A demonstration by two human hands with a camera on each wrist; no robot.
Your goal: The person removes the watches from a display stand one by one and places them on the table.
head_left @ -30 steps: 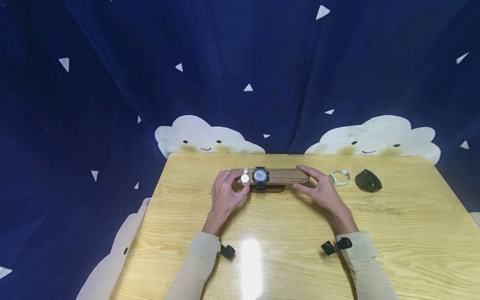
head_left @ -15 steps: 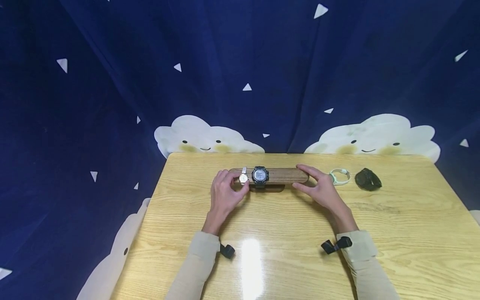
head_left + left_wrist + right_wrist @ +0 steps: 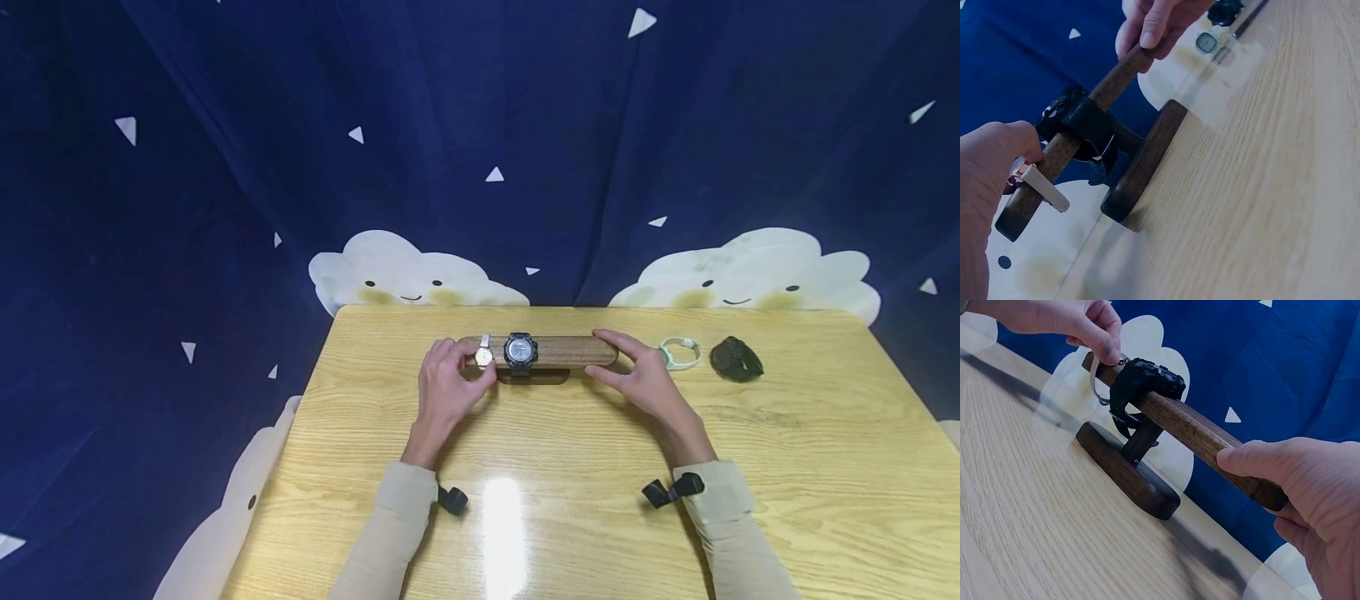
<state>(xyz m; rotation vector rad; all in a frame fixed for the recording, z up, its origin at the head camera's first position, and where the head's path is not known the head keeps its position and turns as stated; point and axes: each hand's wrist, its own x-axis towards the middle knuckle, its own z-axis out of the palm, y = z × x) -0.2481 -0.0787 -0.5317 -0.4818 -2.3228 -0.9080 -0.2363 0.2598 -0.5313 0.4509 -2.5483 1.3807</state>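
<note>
A wooden T-shaped watch stand stands on the table, its bar running left to right. Around the bar near its middle sits a chunky black digital watch. To its left hangs a small watch with a round pale dial; its white strap loops under the bar in the wrist views. My left hand pinches this small watch by its case between thumb and fingers. At the bar's other end, my right hand grips the wood, thumb on the near side. The stand's base rests on the tabletop.
Right of the stand lie a watch with a pale green-white strap and a black watch on its side. The wooden table ends at the back against a dark blue curtain with clouds and triangles.
My left hand and the small white-strapped watch have shifted slightly left along the bar, widening the gap to the black watch. The right hand keeps its place on the bar.
</note>
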